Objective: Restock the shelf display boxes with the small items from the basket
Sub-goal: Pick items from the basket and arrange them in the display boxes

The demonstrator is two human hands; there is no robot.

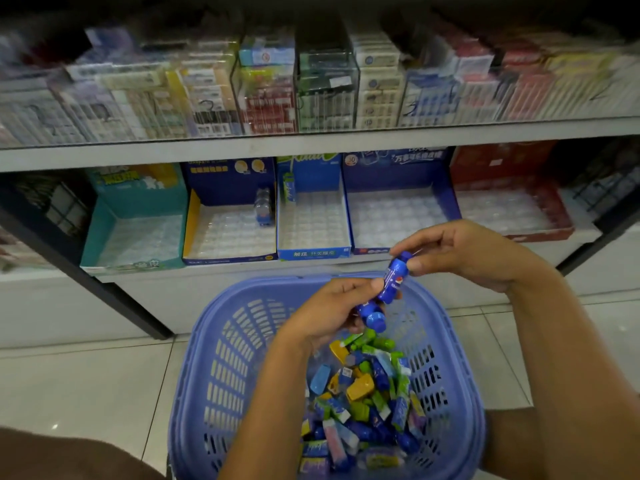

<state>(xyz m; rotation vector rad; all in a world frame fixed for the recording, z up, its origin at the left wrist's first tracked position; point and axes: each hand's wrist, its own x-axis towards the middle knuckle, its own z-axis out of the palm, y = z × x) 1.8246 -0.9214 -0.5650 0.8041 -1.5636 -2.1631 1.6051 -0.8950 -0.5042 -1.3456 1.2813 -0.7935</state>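
Head camera view, looking down past a shelf edge [242,147] into a lilac plastic basket [194,341] on the floor. The restocking looks barely begun. The row of display boxes on the lower shelf shows mostly bare clear trays. The teal box [100,233], the wide blue box [398,174] and the red box [502,161] appear empty. The dark blue box [228,181] has a single bottle-shaped piece [262,206] at its back right. The light blue box [313,252] has one green packet [289,187] standing at its back left. The heap of small wrapped items [363,403], blue, green, yellow and pink, lies thick in the basket's near half, so nearly all the sorting is left. Both hands are close together above the basket's far rim. The right hand [467,251] pinches the cap end of a small blue bottle-shaped item [394,277], and the left thumb touches that item lower down. The left hand [329,306] has its fingers curled round a second blue bottle [372,315]. Going by colour, these two probably belong in one of the blue boxes.
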